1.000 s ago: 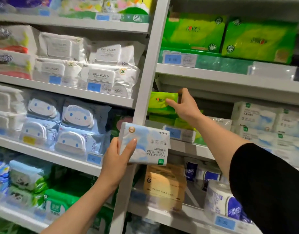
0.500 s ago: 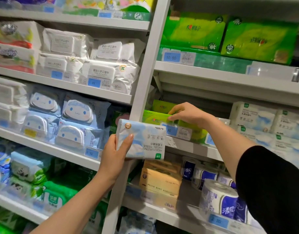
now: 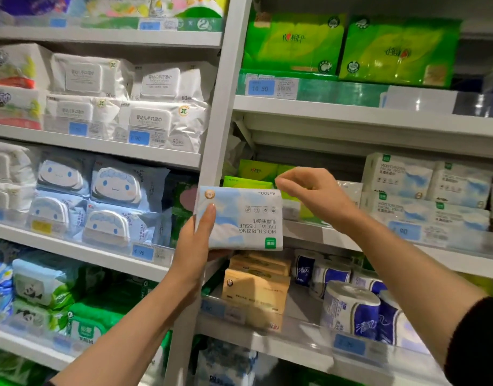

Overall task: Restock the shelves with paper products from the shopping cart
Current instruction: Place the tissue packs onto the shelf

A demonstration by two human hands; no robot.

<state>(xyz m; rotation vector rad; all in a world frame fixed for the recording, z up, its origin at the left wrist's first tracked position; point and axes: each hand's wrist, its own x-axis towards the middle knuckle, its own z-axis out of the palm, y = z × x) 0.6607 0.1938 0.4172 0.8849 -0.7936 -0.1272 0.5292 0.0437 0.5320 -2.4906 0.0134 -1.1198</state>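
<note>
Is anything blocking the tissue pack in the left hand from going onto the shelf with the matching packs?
Partly. The right hand hangs in front of that shelf, directly beside the tissue pack, and green packs fill the left end. The matching packs sit further right.

The pale blue facial tissue pack (image 3: 239,218) hides the small green tissue packs (image 3: 249,181) behind it at mid-frame; the blue price tags (image 3: 348,344) at lower right blur unreadably.

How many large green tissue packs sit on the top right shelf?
2, side by side: the left green pack beside the shelf upright, the right green pack next to it. More may sit hidden behind them.
</note>
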